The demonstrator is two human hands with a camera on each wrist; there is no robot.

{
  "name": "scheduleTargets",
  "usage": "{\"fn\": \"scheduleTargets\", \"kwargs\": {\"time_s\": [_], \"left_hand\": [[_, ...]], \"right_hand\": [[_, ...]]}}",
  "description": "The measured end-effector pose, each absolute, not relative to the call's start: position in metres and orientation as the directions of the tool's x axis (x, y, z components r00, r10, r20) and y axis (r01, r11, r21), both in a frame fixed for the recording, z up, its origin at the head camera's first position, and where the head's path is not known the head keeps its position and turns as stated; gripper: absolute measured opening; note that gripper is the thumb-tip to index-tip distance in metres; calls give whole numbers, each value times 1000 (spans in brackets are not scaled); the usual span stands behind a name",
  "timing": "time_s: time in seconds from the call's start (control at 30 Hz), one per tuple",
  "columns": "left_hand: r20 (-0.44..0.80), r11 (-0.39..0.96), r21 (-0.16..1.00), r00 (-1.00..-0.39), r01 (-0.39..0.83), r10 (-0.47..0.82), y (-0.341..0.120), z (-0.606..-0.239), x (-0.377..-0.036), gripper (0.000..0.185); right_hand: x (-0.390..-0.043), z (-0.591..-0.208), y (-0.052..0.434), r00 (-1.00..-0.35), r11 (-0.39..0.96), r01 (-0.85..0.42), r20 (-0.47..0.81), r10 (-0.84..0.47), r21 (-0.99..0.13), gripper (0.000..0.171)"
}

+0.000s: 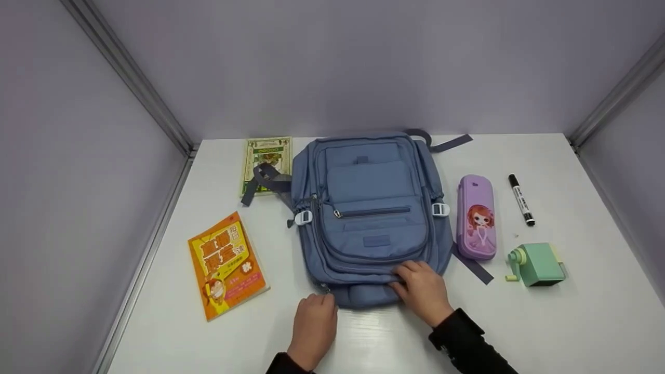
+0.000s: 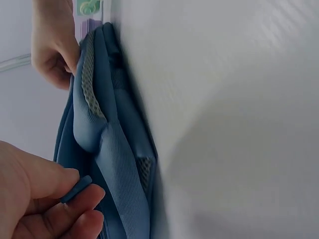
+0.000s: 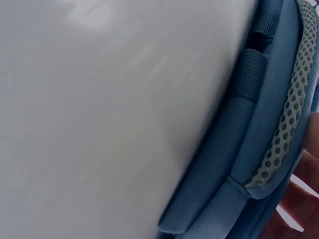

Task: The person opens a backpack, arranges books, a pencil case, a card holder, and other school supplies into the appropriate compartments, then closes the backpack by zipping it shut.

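Head view: backpack [image 1: 371, 218] flat mid-table [image 1: 571, 322], near edge toward person. Left hand [image 1: 313, 326] pinches zip pull [image 2: 76, 188] at corner; right hand [image 1: 422, 291] fingers curled, gripping edge, likely to steady fabric.

Big yellow Chinese characters across the cover of the orange book [image 1: 227, 266], too blurry to make out. Small print on the green book [image 1: 267, 162] and on the marker [image 1: 521, 199] label, unreadable too. Nothing else lettered.
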State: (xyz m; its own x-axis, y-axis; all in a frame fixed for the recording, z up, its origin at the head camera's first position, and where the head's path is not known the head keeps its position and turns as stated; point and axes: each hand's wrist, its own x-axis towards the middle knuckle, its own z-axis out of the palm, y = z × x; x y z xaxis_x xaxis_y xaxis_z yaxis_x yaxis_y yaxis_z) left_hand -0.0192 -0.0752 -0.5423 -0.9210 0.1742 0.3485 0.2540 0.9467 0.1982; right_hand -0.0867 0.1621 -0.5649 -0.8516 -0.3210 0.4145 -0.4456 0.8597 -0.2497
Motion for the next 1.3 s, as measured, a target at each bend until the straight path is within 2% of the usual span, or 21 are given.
{"fn": "scheduleTargets", "kwargs": {"time_s": [0.13,0.33,0.57,0.67,0.87,1.1,1.2,1.3], "left_hand": [[395,938,172,-893,301,214,-61,-541,-18,21],[452,909,149,-844,390,288,-41,-540,-21,20],[438,909,82,-834,408,335,-12,-529,-26,16],[419,904,45,-829,426,370,-1,-524,-26,16],[452,874,-25,-774,485,442,12,-528,-30,22],[423,856,89,-797,509,431,-8,-537,-28,20],[445,847,127,-793,515,416,-18,-538,-26,19],[559,849,135,-746,511,360,-26,-538,-29,15]], "right_hand": [[-87,-566,161,-844,857,-449,435,-315,-251,23],[-94,-564,158,-837,864,-433,469,-281,-255,12],[-102,-553,156,-880,864,-406,382,-282,-298,8],[-104,-547,157,-896,857,-396,344,-282,-330,12],[-108,-541,161,-927,847,-356,263,-267,-395,30],[-101,-538,165,-948,815,-317,187,-257,-486,12],[-94,-536,167,-931,799,-358,247,-268,-484,20],[-84,-538,168,-860,775,-465,426,-280,-429,28]]}}
